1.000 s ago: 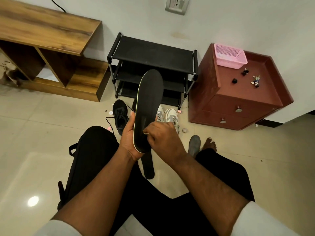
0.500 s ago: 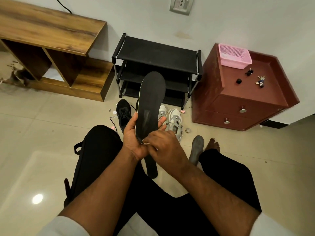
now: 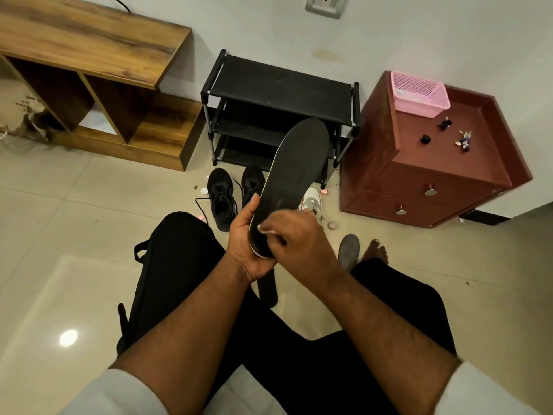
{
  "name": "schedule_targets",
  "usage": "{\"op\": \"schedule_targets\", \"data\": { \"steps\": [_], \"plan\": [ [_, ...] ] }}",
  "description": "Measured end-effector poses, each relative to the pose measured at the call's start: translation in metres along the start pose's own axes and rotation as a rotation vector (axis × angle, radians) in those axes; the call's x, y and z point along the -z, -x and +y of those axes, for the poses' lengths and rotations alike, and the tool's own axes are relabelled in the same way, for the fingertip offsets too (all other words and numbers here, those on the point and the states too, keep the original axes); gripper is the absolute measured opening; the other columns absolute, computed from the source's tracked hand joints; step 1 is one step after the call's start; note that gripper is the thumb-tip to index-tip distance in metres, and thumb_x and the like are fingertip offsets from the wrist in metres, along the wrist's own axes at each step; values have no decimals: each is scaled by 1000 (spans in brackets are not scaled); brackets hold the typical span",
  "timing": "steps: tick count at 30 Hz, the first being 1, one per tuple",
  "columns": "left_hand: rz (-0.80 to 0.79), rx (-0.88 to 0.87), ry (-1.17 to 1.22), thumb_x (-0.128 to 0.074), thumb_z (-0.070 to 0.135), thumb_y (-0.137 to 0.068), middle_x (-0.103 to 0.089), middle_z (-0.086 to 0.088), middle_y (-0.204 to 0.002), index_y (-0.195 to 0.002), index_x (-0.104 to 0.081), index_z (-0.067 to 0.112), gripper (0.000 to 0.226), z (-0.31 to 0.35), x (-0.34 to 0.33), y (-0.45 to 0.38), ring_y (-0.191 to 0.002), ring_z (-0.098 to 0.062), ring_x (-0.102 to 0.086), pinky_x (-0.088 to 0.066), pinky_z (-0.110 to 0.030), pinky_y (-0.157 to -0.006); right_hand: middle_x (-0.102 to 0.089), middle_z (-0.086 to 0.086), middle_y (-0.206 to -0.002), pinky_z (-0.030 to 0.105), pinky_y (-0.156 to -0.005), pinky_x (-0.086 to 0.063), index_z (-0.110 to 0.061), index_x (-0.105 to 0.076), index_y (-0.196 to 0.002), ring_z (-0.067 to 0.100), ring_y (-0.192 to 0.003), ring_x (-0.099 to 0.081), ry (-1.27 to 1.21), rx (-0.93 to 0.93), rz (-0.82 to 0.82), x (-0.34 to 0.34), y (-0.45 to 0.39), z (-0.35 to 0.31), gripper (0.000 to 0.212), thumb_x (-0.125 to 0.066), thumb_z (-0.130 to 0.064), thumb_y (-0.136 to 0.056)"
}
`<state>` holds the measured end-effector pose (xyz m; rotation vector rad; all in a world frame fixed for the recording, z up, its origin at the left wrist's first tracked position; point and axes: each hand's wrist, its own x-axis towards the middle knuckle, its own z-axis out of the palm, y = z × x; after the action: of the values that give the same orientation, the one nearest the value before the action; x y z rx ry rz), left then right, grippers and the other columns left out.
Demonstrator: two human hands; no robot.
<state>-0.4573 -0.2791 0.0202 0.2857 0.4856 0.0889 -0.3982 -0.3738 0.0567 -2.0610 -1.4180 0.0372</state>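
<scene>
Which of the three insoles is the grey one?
The grey insole lies on the floor beside the bare foot. The others are black: the held insole in the left hand, the floor insole beneath it.

The shoe rack (image 3: 278, 91) stands between the wooden shelf unit (image 3: 89, 46), left, and the drawer cabinet (image 3: 434, 175), right. A basket (image 3: 419, 94) sits in the cabinet top's back left corner; 2 sneakers (image 3: 221, 199) lie on the floor before the rack.
</scene>
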Motion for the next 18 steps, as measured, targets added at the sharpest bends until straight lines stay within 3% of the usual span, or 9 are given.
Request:
{"op": "schedule_targets", "data": {
  "steps": [4,7,11,15,18],
  "plan": [
    [-12,54,-33,-47,53,-95,-68,-17,-108,-106,-73,0,59,1,2,-1,-106,-27,-64,-49,-35,-98,-70,3,-91,37,-81,-48,-12,-72,-91,18,-85,-64,95,133,-78,4,17,-3,14,-63,-7,-81],
    [-63,100,-75,-43,51,-96,-69,-11,-99,-106,-72,11,50,-7,-4,1,-92,-25,-67,-56,-42,-78,-69,0,-93,37,-75,-45,-16,-70,-94,19,-86,-63,277,142,-124,29,-1,18,19,-52,-19,-87],
    [-133,154,-100,-38,52,-96,-65,-17,-116,-121,-64,14,52,-10,-6,3,-100,-32,-67,-58,-57,-67,-68,1,-89,37,-74,-42,-16,-69,-90,22,-83,-63,385,55,-79,51,-24,40,31,-39,-24,-87],
    [-113,185,-119,-41,53,-96,-65,-12,-98,-106,-71,13,50,-6,0,1,-90,-26,-65,-58,-44,-68,-68,3,-92,39,-77,-43,-13,-69,-93,21,-87,-63,321,227,-114,37,1,26,17,-57,-21,-85],
    [-93,202,-120,-44,50,-96,-65,-9,-85,-97,-71,10,49,-7,1,2,-80,-23,-66,-57,-36,-69,-68,3,-96,34,-81,-40,-14,-69,-96,19,-89,-63,327,354,-206,29,15,22,21,-64,-29,-81]
  ]
}}
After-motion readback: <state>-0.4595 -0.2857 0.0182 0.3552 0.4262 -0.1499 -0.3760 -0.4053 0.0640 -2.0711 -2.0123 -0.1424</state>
